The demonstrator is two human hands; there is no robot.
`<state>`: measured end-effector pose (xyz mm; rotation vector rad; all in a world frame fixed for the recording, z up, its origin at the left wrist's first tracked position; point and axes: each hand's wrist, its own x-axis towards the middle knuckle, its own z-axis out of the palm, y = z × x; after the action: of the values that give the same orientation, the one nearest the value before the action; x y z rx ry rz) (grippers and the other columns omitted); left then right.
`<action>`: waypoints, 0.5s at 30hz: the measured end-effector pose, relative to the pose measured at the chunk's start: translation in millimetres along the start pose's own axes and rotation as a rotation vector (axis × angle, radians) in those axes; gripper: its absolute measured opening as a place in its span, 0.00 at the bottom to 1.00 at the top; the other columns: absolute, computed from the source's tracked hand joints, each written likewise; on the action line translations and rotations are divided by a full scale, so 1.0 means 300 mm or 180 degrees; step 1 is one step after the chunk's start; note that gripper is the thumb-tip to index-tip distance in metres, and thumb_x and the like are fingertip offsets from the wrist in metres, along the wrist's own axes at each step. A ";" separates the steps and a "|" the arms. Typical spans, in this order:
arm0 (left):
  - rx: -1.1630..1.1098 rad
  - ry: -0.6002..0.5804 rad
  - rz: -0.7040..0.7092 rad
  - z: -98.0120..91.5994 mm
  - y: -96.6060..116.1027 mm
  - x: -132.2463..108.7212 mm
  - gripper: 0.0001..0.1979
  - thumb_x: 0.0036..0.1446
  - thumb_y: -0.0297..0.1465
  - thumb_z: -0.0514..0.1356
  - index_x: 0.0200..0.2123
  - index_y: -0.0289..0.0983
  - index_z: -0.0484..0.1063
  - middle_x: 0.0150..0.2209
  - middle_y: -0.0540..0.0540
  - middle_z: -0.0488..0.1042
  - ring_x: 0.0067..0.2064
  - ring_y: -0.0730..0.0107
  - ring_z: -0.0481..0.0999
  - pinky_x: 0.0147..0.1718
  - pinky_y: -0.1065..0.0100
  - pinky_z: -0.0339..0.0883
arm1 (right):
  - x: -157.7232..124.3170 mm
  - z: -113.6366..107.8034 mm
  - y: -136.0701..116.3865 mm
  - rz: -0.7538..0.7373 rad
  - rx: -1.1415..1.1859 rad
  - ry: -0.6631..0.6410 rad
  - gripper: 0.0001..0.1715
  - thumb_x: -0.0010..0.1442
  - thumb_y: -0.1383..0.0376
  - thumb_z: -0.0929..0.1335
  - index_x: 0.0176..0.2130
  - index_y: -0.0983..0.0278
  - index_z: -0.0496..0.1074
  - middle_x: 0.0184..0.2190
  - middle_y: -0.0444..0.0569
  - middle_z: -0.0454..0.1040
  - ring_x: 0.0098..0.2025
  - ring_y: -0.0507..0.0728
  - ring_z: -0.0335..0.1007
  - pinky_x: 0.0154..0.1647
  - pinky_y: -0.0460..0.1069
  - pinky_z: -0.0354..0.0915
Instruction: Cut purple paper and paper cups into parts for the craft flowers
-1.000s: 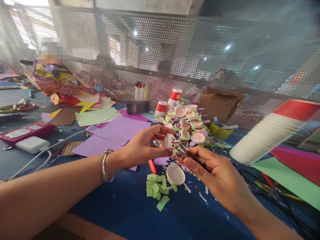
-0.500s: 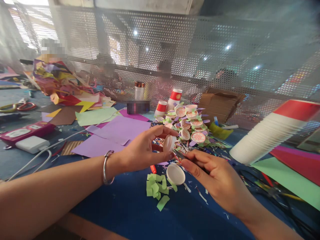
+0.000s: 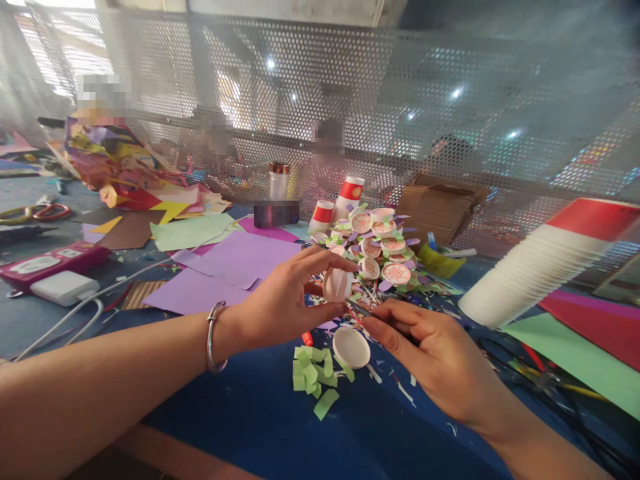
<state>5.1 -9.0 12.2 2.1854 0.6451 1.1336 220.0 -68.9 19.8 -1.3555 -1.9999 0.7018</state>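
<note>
My left hand [image 3: 295,293], with a silver bangle at the wrist, pinches a cut-off paper cup bottom [image 3: 336,285] by its edge, tilted on its side. My right hand [image 3: 425,347] grips a slim dark pointed tool [image 3: 361,309], perhaps a craft knife; most of it is hidden in the fingers. Its tip is close to the lower edge of the cup bottom; I cannot tell if they touch. Below, another white cup bottom [image 3: 351,348] lies on the blue table beside a pile of small green paper pieces [image 3: 310,373]. An orange-red piece [image 3: 307,338] lies near them.
Behind my hands rises a heap of decorated cup bottoms [image 3: 373,250], with paper scraps around it. Stacked paper cups [image 3: 540,267] lean at the right. Purple paper sheets [image 3: 235,267], a white cable [image 3: 120,280] and scissors [image 3: 40,213] lie left. A perforated screen [image 3: 350,80] stands behind.
The cup bottom has turned slightly in my left fingers and moved a little to the left. My right hand keeps nearly the same place with the tool.
</note>
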 end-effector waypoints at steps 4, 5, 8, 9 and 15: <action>0.0595 0.0230 0.0504 -0.005 0.027 -0.007 0.19 0.58 0.25 0.62 0.54 0.39 0.70 0.53 0.41 0.71 0.56 0.61 0.71 0.51 0.62 0.74 | 0.000 0.001 -0.005 -0.0009 -0.0125 0.0091 0.20 0.66 0.51 0.65 0.28 0.61 0.68 0.21 0.40 0.61 0.23 0.50 0.55 0.21 0.46 0.52; 0.0687 0.0276 0.0567 -0.005 0.029 -0.008 0.19 0.59 0.25 0.61 0.54 0.39 0.70 0.53 0.42 0.71 0.56 0.62 0.71 0.53 0.61 0.73 | 0.000 0.001 -0.006 -0.0020 -0.0149 0.0101 0.21 0.66 0.51 0.65 0.28 0.61 0.68 0.21 0.40 0.62 0.23 0.50 0.55 0.21 0.46 0.52; 0.0704 0.0350 0.0337 -0.004 0.020 -0.006 0.19 0.58 0.26 0.62 0.53 0.39 0.70 0.52 0.42 0.71 0.53 0.62 0.72 0.47 0.63 0.75 | -0.002 -0.001 -0.008 0.0013 -0.0187 0.0167 0.21 0.66 0.50 0.65 0.30 0.61 0.69 0.21 0.40 0.63 0.23 0.51 0.55 0.22 0.47 0.53; 0.0609 0.0349 0.0147 -0.003 0.012 -0.004 0.19 0.57 0.27 0.63 0.53 0.39 0.70 0.51 0.42 0.72 0.51 0.62 0.73 0.43 0.64 0.76 | -0.002 -0.002 -0.008 0.0048 -0.0151 0.0206 0.21 0.65 0.49 0.65 0.31 0.61 0.69 0.22 0.41 0.64 0.23 0.51 0.56 0.22 0.47 0.53; -0.0252 0.0209 -0.0648 0.014 -0.034 0.007 0.22 0.51 0.35 0.68 0.48 0.37 0.69 0.45 0.43 0.74 0.45 0.62 0.75 0.35 0.66 0.76 | 0.002 -0.001 0.001 0.0305 0.0257 0.0226 0.22 0.65 0.45 0.65 0.36 0.61 0.70 0.24 0.42 0.68 0.24 0.51 0.57 0.22 0.46 0.55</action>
<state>8.2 -1.5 4.3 1.9731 0.8172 1.1075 220.2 -68.3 19.9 -1.4159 -1.8418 0.7587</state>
